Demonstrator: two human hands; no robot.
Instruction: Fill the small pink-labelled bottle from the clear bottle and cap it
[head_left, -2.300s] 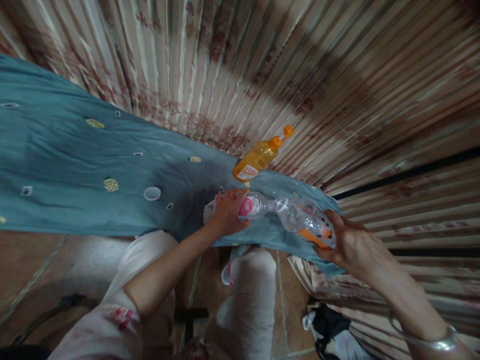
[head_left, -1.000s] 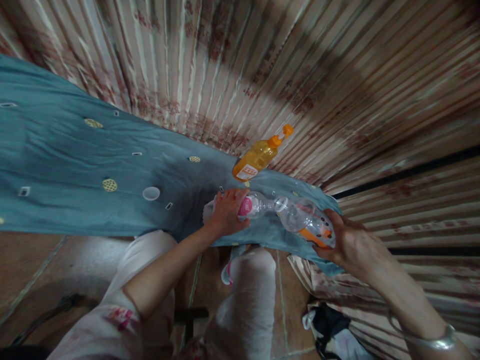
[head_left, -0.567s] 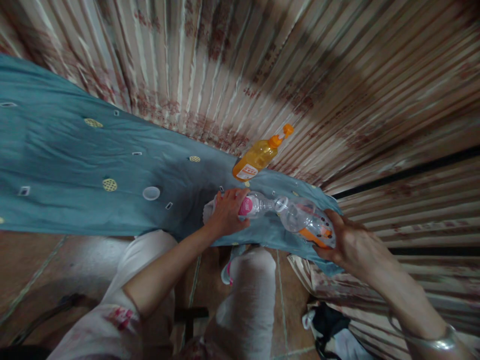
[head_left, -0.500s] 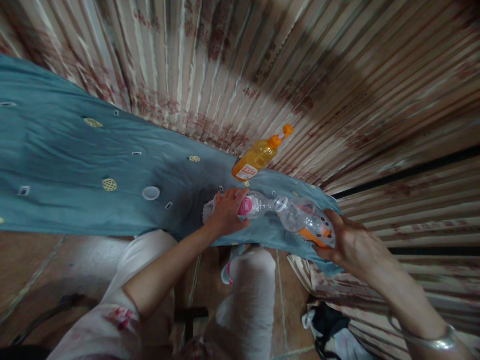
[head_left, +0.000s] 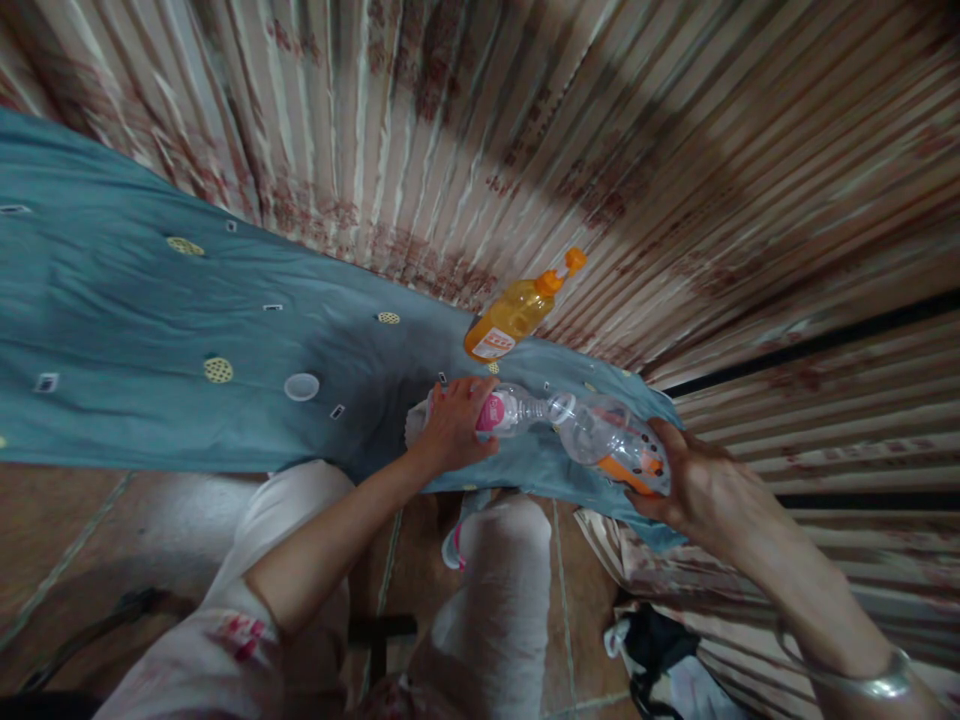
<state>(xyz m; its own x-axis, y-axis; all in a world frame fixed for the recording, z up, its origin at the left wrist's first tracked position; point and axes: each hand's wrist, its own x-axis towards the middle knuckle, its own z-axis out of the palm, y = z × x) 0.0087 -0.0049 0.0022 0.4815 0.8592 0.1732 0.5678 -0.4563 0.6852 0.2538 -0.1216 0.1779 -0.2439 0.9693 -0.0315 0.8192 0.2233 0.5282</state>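
Observation:
My left hand [head_left: 457, 428] is wrapped around a clear plastic bottle with a pink label [head_left: 512, 410], its neck pointing right. My right hand [head_left: 679, 470] grips the base end of a second clear container with an orange band and dark dots [head_left: 611, 440], tilted with its mouth toward the left. The mouths of the two meet or nearly meet between my hands; whether they touch I cannot tell. Just beyond them stands an amber pump bottle [head_left: 510, 318] with an orange top and a white label.
A small white round lid or dish [head_left: 301, 387] lies on the blue-green cloth [head_left: 135, 330] to the left. Pleated patterned curtains [head_left: 420, 150] hang behind and at the right. A dark and white cloth bundle [head_left: 664, 655] lies on the tiled floor [head_left: 67, 540].

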